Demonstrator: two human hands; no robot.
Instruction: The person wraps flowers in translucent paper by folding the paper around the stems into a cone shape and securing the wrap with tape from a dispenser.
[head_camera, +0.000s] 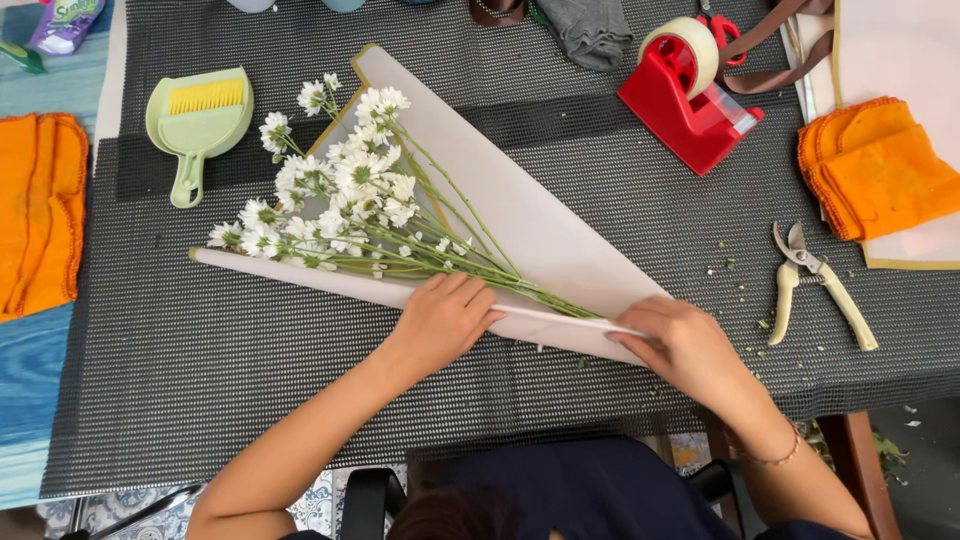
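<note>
A bunch of white daisies (340, 195) with long green stems lies on a sheet of pale wrapping paper (520, 215) spread on the dark mesh mat (300, 400). The near edge of the paper is folded over the stems. My left hand (440, 318) presses flat on that folded edge, fingers over the stems. My right hand (680, 345) pinches the paper's folded corner at the stem ends on the right.
A red tape dispenser (690, 90) stands at the back right. Pruning shears (815, 280) lie to the right beside an orange cloth (875, 170). A green dustpan with brush (197, 120) sits back left, another orange cloth (40, 210) at the far left. Small green trimmings scatter near the shears.
</note>
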